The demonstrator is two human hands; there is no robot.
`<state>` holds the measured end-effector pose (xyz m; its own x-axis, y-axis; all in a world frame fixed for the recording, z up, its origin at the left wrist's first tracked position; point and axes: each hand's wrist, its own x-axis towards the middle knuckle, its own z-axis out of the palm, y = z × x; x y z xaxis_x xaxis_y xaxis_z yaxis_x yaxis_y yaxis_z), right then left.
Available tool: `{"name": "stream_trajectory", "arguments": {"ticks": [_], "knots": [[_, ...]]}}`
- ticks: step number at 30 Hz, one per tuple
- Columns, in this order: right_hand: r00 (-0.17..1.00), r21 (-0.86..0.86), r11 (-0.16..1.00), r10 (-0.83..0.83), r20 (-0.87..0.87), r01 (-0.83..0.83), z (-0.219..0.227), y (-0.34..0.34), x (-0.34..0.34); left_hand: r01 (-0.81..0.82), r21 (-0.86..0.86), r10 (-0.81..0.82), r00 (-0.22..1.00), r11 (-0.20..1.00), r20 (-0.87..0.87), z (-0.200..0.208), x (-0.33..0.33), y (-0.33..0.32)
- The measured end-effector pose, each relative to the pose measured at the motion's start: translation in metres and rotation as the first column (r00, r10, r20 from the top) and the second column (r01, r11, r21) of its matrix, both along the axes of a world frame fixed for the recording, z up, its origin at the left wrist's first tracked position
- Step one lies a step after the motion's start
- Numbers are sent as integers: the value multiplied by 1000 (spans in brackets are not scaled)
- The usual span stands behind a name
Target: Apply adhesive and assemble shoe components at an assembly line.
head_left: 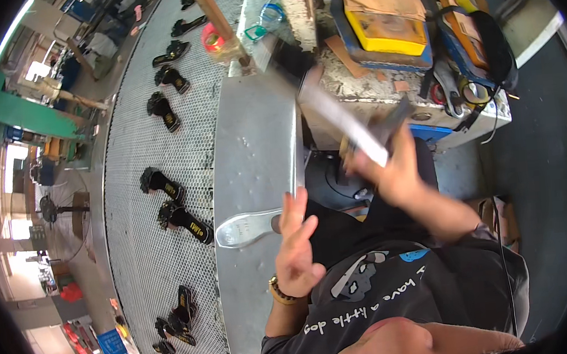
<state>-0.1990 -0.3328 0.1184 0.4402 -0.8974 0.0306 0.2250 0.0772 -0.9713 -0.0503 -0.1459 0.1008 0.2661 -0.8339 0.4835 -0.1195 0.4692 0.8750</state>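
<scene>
My right hand (396, 171) is smeared by motion over my lap, its fingers closed round a long pale flat thing (345, 120). That thing reaches toward a dark blurred piece (292, 60) by the bench edge; its kind cannot be made out. A dark grey blurred shape (392, 120) also shows at the fingers. My left hand (296, 249) is raised with fingers apart, holding nothing. Just left of it, a shiny metal sole-shaped plate (244, 228) lies on the grey metal ledge (254, 139).
On the left, a mesh conveyor belt (127, 142) carries several black sandals (178, 215). A worn workbench (383, 88) ahead holds a yellow box (389, 32), tape rolls (475, 92) and a wrench (448, 87). A wooden post (218, 22) rises beside the ledge.
</scene>
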Motion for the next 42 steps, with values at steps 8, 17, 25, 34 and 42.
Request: {"name": "stream_trajectory", "arguments": {"ticks": [8,17,25,34,42], "knots": [[8,-796,599,-799,-601,-86,32,-226,-20,-516,172,473,848,839,239,-42,102,51],[31,-811,547,-825,-565,-209,29,-287,-3,-981,85,592,-34,-172,805,-147,221,154],[101,-983,160,-981,-168,-86,24,-287,0,-899,308,123,283,-311,951,-164,264,138],[224,-960,282,-935,-276,-7,50,-289,-4,-644,393,750,503,657,-429,-57,202,151],[111,-792,538,-841,-530,289,53,-341,9,-414,202,459,759,888,-463,-42,92,115]]}}
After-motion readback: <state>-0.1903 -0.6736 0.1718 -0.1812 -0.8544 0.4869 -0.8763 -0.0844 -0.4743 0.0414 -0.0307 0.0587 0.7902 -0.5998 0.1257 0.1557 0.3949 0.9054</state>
